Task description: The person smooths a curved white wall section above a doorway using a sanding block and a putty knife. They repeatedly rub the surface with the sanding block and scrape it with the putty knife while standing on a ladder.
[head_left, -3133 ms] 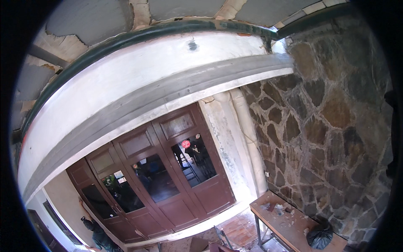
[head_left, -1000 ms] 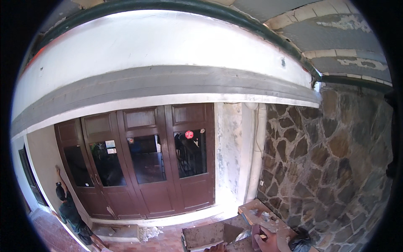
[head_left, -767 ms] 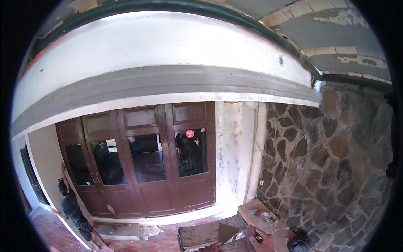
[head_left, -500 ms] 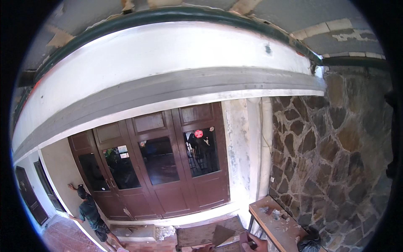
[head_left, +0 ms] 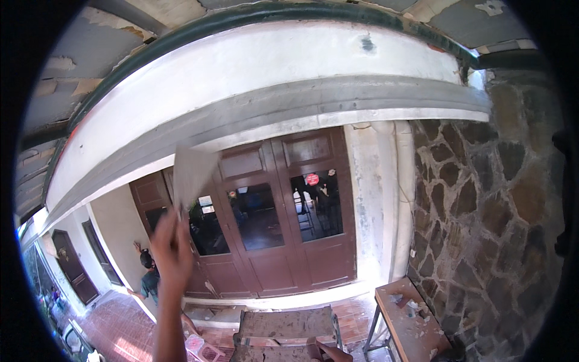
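Raised in front of me at left of centre, my left hand (head_left: 173,247) is closed around the handle of a scraper. Its wide, flat, triangular blade (head_left: 194,176) points up and looks blurred. The blade overlaps the lower edge of the grey ledge (head_left: 283,110) in the picture; whether it touches cannot be told. Low at the bottom edge, my right hand (head_left: 335,353) is partly cut off. Its fingers are closed on a small brown block (head_left: 313,347), whose kind I cannot make out.
Worn planks (head_left: 286,321) lie below me. A table (head_left: 395,298) littered with chips stands by the stone wall (head_left: 476,229). Brown glazed doors (head_left: 259,271) are ahead. Another person (head_left: 149,282) reaches to the wall at left, near a pink-and-white stool (head_left: 204,349).
My left hand has lifted the scraper from the bottom edge up toward the ledge at left. My right hand stays low with the brown block. The view has shifted left and tilted.
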Action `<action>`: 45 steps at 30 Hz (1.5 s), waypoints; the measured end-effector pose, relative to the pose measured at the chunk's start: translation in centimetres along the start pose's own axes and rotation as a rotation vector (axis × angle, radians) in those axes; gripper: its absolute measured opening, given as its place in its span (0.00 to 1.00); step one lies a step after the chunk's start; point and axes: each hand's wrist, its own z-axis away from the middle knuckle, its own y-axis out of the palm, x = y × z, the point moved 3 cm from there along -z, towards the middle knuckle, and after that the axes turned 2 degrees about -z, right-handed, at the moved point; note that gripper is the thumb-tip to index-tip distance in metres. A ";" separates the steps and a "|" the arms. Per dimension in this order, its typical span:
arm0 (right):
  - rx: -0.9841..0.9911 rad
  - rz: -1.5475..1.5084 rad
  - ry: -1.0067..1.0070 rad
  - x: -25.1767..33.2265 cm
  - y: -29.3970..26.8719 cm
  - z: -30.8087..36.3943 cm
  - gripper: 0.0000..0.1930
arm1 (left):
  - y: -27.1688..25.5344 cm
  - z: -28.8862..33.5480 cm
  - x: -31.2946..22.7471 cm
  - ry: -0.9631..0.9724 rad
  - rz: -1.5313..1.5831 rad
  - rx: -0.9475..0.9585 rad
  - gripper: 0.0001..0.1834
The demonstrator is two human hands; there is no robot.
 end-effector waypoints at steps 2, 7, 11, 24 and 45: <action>0.017 -0.028 0.011 -0.4 -0.1 0.1 0.26 | 0.7 -5.7 -1.8 0.100 -0.050 -0.058 0.16; -0.001 -0.091 0.012 -1.0 -0.1 0.3 0.25 | 4.2 -12.2 -5.7 0.035 -0.199 -0.007 0.17; -0.020 -0.092 -0.144 -0.9 0.0 0.0 0.24 | 7.8 -15.7 -7.3 0.062 -0.273 -0.011 0.19; -0.067 -0.027 -0.195 -1.2 0.1 0.3 0.24 | 11.7 -18.1 -13.5 -0.019 -0.259 -0.046 0.12; -0.125 -0.056 -0.056 -1.3 0.9 0.9 0.24 | 13.2 -17.3 -15.0 -0.034 -0.241 0.093 0.12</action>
